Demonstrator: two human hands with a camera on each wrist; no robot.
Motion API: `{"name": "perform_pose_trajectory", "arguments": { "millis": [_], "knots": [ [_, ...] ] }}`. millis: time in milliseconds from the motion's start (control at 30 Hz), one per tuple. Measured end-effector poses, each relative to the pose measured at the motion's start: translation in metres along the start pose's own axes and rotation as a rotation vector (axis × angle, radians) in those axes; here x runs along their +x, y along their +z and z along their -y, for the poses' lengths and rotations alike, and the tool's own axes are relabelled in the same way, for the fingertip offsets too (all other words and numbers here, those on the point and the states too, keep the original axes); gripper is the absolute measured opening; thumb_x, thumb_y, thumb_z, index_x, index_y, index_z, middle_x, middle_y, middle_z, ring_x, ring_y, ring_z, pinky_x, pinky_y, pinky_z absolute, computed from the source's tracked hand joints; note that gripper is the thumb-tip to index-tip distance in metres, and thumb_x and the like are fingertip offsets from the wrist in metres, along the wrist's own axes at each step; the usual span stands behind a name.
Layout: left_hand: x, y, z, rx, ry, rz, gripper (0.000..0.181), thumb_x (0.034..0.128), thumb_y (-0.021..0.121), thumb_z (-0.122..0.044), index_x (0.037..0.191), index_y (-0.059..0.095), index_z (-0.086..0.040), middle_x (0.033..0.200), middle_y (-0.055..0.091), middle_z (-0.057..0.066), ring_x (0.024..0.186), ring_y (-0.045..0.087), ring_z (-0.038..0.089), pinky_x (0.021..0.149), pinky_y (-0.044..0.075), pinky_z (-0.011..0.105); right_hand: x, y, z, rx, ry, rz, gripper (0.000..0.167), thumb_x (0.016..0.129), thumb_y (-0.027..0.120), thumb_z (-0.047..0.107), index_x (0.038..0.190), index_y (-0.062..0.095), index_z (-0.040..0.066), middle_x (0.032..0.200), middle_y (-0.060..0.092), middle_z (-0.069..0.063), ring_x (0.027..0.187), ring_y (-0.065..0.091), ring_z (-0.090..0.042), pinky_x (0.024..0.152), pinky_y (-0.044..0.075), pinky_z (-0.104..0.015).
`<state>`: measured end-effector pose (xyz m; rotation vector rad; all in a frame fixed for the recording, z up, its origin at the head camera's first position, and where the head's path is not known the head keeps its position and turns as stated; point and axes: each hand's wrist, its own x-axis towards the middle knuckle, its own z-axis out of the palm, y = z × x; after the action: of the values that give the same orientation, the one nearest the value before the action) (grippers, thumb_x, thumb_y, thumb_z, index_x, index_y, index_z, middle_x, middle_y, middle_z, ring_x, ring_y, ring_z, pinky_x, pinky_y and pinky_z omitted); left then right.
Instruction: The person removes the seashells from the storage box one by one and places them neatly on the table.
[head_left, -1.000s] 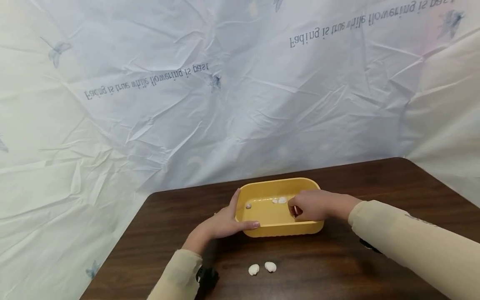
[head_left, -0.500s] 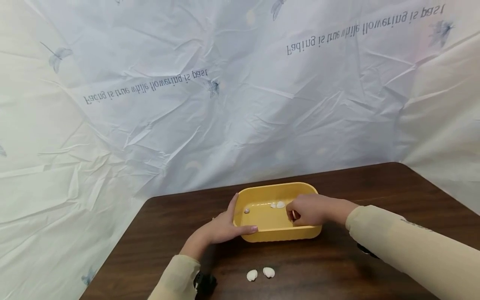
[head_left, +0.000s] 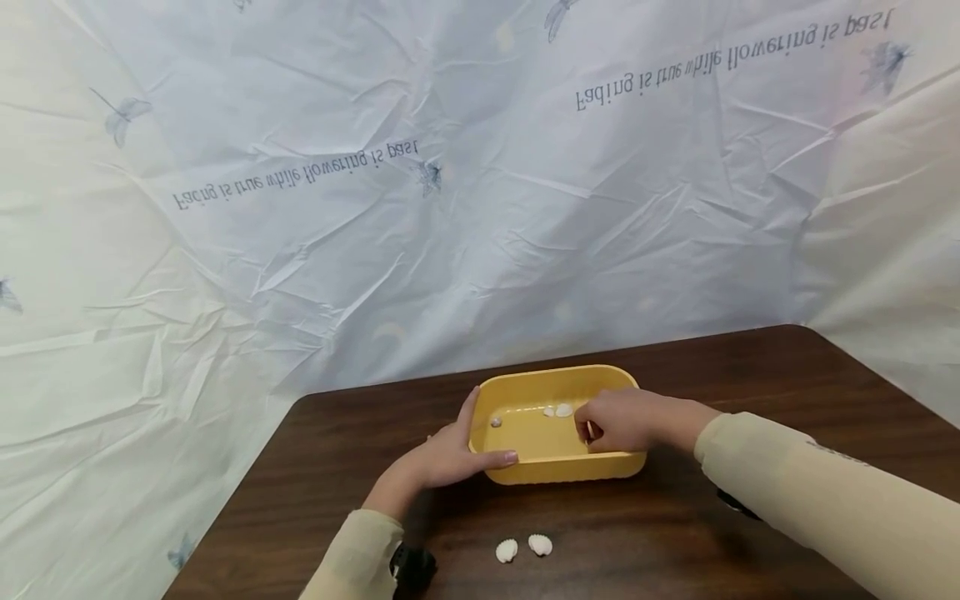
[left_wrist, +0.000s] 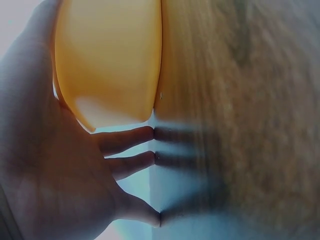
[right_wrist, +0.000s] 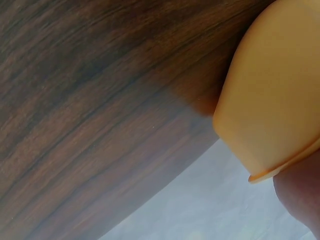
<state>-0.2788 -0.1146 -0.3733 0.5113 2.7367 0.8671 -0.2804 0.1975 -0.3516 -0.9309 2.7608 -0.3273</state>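
A yellow tray point(head_left: 566, 469) stands on the dark wooden table. Spread along its left end, my left hand point(head_left: 442, 454) rests its thumb on the near rim; in the left wrist view, straight fingers point(left_wrist: 131, 164) of this hand point(left_wrist: 60, 175) touch the table beside the tray point(left_wrist: 107, 55). My right hand point(head_left: 618, 419) reaches into the right part of the tray with bent fingers, and whether they hold anything is hidden. Left of it lie a white shell point(head_left: 563, 410) and a smaller one point(head_left: 548, 412). A small pinkish shell point(head_left: 496, 422) lies at the tray's left.
Two white ribbed shells, one on the left point(head_left: 506, 550) and one on the right point(head_left: 540, 544), lie on the table point(head_left: 645, 542) in front of the tray. Behind the table hangs a pale printed sheet point(head_left: 480, 208).
The head view has tilted slightly. Both hands, the tray and the shells in sight keep their places relative to each other.
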Motion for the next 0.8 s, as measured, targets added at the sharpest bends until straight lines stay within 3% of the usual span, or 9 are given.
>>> {"name": "perform_pose_trajectory", "arguments": {
  "millis": [533, 800],
  "knots": [
    [0.0043, 0.0048, 0.0033, -0.016, 0.003, -0.014, 0.128, 0.0834, 0.074, -0.077, 0.173, -0.005, -0.031, 0.147, 0.060, 0.018, 0.126, 0.063, 0.028, 0.109, 0.050, 0.056, -0.0022, -0.0005, -0.0013, -0.018, 0.020, -0.022, 0.011, 0.097, 0.077, 0.023, 0.090, 0.070, 0.027, 0.082, 0.063, 0.014, 0.071, 0.055, -0.005, 0.070, 0.049, -0.031],
    [0.0018, 0.0043, 0.0030, 0.022, -0.020, -0.025, 0.127, 0.0835, 0.073, -0.079, 0.173, -0.004, -0.031, 0.158, 0.053, 0.023, 0.142, 0.056, 0.039, 0.117, 0.042, 0.065, -0.0004, 0.0033, -0.0016, -0.001, 0.015, -0.028, 0.011, 0.097, 0.076, 0.022, 0.090, 0.070, 0.027, 0.082, 0.064, 0.014, 0.072, 0.056, -0.005, 0.071, 0.049, -0.031]
  ]
}}
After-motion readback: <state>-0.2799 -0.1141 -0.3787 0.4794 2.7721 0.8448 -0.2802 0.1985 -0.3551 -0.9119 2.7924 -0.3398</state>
